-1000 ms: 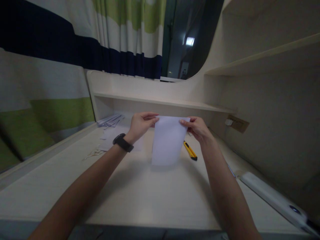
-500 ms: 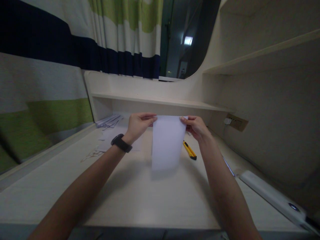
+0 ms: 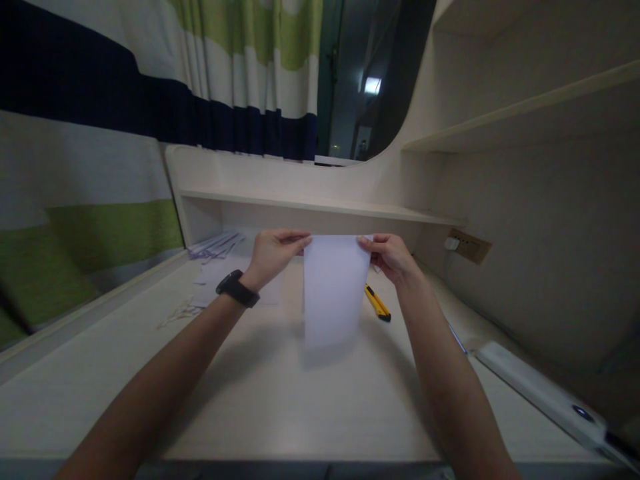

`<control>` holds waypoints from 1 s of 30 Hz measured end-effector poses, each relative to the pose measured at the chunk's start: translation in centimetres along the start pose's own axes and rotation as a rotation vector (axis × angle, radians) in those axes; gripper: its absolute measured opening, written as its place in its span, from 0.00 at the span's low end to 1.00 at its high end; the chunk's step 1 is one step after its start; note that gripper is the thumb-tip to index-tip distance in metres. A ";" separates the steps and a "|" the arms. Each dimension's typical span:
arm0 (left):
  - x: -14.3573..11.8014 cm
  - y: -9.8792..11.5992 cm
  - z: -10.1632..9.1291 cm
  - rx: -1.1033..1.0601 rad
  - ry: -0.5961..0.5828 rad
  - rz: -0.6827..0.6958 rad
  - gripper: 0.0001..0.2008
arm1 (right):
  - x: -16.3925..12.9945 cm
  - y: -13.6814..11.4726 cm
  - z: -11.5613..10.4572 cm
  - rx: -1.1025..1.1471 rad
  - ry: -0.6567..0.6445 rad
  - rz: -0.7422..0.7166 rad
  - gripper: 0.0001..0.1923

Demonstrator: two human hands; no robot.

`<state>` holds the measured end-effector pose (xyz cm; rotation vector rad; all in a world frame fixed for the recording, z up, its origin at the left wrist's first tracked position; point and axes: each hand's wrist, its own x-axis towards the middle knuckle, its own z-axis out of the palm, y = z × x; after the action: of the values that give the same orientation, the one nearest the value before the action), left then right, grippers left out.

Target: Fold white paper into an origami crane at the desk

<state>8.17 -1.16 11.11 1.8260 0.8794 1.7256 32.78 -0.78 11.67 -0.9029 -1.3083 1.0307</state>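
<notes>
A sheet of white paper hangs above the desk, its top edge pinched at both corners. A second layer shows along its left side, so it may be folded. My left hand, with a dark watch on the wrist, is closed on the upper left corner. On the upper right corner, my right hand grips with the thumb in front and the fingers behind. Just right of the paper, a yellow utility knife lies on the desk, partly covered by the sheet.
Paper strips and white sheets lie at the back left, with thin light-coloured strands in front. On the right are a long white device and a wall socket with a plug. A low shelf spans the back.
The view has shifted slightly. Both hands keep hold of the paper at its top corners, and its lower edge hangs a little lower in the picture.
</notes>
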 end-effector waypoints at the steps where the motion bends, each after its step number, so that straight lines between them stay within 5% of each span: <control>1: 0.0 0.0 0.0 0.005 0.000 0.004 0.11 | 0.0 0.0 0.0 0.004 -0.001 -0.001 0.16; 30: -0.2 0.7 0.0 0.127 0.001 0.064 0.10 | -0.3 -0.4 0.0 0.007 0.000 -0.004 0.15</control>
<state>8.26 -1.75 11.49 1.9543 0.9609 1.7455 32.81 -1.21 11.90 -0.8946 -1.3049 1.0313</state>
